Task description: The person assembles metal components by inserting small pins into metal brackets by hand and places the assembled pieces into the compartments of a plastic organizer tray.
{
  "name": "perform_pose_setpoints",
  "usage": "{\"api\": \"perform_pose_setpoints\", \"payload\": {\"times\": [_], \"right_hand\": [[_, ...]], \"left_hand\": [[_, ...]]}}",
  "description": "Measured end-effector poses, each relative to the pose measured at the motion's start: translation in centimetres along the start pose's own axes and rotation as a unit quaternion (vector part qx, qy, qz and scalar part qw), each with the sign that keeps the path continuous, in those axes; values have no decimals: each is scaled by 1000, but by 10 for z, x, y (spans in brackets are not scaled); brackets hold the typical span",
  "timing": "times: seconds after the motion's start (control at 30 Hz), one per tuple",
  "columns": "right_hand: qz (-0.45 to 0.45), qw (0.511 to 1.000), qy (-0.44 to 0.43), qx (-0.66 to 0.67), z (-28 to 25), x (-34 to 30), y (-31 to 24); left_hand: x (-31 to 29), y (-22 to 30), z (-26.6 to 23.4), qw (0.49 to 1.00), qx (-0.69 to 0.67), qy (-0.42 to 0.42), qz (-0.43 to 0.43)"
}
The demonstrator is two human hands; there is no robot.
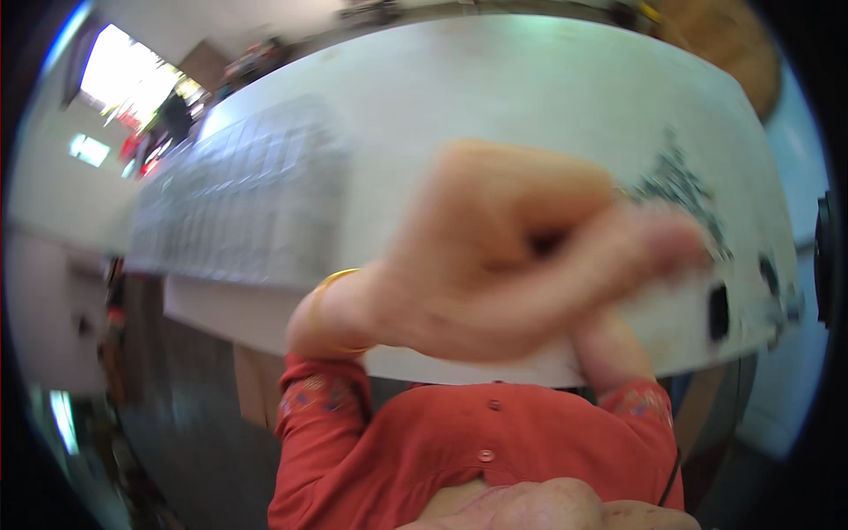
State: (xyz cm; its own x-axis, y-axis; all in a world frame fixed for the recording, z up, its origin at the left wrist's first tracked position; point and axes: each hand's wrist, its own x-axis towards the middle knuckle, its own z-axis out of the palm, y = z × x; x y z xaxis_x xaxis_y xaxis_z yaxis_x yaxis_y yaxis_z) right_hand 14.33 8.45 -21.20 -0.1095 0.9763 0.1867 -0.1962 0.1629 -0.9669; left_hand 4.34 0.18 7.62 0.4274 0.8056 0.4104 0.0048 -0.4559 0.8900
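Observation:
My left hand (pixel 503 256) is raised close in front, large and smeared by motion. Its fingers are curled in and the thumb side reaches to the right; whatever it may hold cannot be made out. A yellow bangle (pixel 329 296) circles the left wrist. Behind that hand, my right forearm (pixel 609 349) comes up from a red sleeve, and the right hand's fingers are hidden. Just beyond, on the white table (pixel 424 88), lies a loose pile of small grey metal-looking pieces (pixel 678 187).
Clear plastic trays with long compartments (pixel 252 190) cover the table's left part. At the right edge are a black oblong object (pixel 719 312) and a smaller dark item (pixel 768 275). A brown rounded surface (pixel 729 53) stands past the far right corner.

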Motion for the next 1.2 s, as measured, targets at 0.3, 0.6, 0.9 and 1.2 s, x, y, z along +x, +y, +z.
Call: {"api": "perform_pose_setpoints", "payload": {"times": [0.3, 0.6, 0.9, 1.2], "right_hand": [[-185, 948, -63, -251, -5, -20, -26], [-236, 897, -152, -343, -4, -19, -34], [-179, 916, -155, -324, -5, -24, -27], [-91, 947, -172, -256, -7, -21, -48]], "left_hand": [[47, -130, 12, 979, 182, 26, -88], [74, -198, 72, 919, 370, -125, -47], [85, -218, 92, 913, 348, -212, 15], [81, -236, 100, 906, 380, -183, -29]]}}
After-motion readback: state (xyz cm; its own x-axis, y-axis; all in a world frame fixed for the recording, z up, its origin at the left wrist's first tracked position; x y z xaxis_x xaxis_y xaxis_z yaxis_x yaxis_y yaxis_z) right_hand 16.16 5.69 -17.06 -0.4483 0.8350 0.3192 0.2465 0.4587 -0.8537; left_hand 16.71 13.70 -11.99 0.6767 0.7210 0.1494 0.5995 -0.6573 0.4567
